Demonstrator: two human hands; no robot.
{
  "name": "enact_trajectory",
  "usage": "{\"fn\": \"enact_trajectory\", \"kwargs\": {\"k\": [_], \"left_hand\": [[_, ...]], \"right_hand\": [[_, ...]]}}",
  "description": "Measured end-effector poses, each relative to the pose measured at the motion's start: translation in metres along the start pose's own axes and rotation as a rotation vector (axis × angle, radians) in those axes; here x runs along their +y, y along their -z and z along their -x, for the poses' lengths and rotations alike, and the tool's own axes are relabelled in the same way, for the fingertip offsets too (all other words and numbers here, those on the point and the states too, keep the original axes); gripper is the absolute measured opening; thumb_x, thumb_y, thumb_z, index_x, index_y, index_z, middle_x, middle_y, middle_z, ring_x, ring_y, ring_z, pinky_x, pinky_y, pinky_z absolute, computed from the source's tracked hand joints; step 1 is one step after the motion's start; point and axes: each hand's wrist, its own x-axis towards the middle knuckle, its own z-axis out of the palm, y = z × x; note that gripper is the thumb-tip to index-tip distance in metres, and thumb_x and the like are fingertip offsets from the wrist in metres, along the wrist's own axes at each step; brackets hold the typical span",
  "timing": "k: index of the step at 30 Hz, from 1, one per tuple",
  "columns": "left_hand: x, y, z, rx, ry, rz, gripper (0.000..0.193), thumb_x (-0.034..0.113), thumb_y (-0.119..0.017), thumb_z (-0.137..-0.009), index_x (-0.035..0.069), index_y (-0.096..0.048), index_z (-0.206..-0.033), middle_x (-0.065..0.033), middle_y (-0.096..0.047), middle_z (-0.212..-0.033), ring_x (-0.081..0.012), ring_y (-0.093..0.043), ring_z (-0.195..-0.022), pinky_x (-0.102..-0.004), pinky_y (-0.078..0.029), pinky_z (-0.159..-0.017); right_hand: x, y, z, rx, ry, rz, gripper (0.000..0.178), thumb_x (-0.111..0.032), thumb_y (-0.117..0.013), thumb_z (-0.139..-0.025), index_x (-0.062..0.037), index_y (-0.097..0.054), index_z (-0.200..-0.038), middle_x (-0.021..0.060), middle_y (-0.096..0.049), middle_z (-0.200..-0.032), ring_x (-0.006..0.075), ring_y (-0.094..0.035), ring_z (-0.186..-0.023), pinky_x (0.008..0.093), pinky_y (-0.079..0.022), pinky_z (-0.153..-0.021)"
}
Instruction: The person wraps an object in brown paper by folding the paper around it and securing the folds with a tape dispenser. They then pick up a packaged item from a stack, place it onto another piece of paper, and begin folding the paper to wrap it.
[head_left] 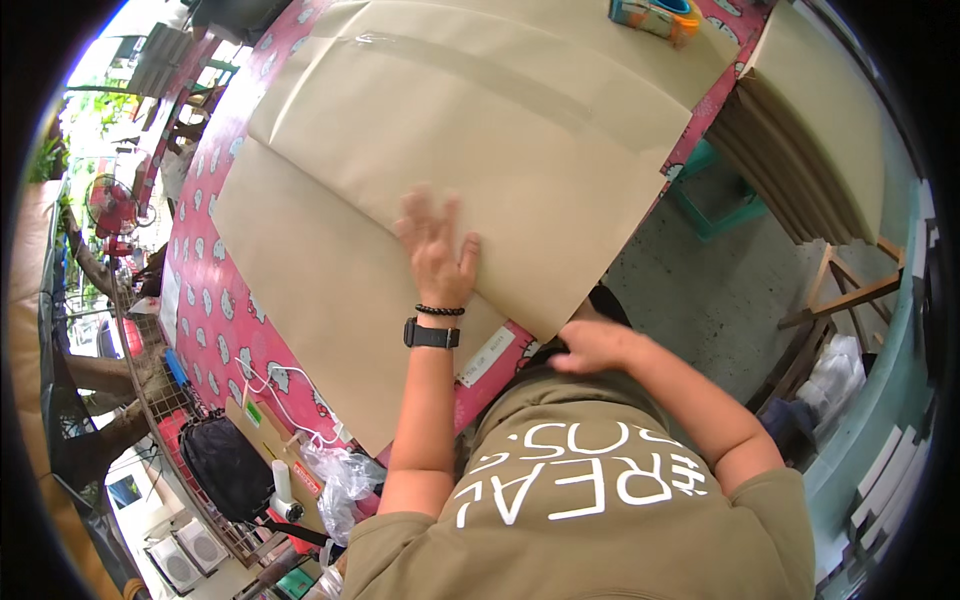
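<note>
Large sheets of brown kraft paper (520, 130) overlap on a table with a pink patterned cover (205, 240). My left hand (437, 255) lies over the paper near an overlapping edge, fingers spread and slightly blurred, holding nothing. A beaded bracelet and a dark watch are on that wrist. Close to my waist, beside the near corner of the paper, my right hand (597, 346) is curled closed; whatever its fingers hold, if anything, is hidden. Between the hands, at the table's near edge, a white printed strip (487, 357) lies on the pink cover.
A blue and orange tape dispenser (655, 18) sits at the far right. To the right are stacked brown sheets (800, 150), a green stool (715, 190) and a wooden frame (850, 290). A white cable (290, 372), black bag (225, 455) and clear plastic bag (345, 490) lie left.
</note>
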Motion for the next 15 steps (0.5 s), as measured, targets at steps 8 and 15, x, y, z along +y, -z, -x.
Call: {"fn": "enact_trajectory", "kwargs": {"k": [8, 15], "left_hand": [[-0.013, 0.042, -0.007, -0.457, -0.282, 0.205, 0.082, 0.057, -0.058, -0.074, 0.013, -0.033, -0.139, -0.0101, -0.022, -0.147, -0.0269, -0.019, -0.136, -0.0413, -0.012, -0.109], [0.000, 0.025, 0.022, -0.310, -0.215, 0.162, 0.083, 0.023, -0.070, -0.062, 0.012, -0.034, -0.136, -0.0117, -0.029, -0.144, -0.0289, -0.023, -0.134, -0.0457, -0.015, -0.108]], "right_hand": [[0.022, 0.040, -0.033, 0.689, 0.263, 0.150, 0.044, -0.019, -0.070, -0.070, -0.0050, -0.057, -0.110, 0.0185, -0.054, -0.111, 0.0342, -0.047, -0.109, 0.0456, -0.035, -0.094], [0.026, 0.086, -0.073, 0.665, 0.161, -0.023, 0.030, -0.016, -0.064, -0.074, -0.0020, -0.058, -0.100, 0.0144, -0.056, -0.094, 0.0277, -0.053, -0.089, 0.0392, -0.041, -0.080]]}}
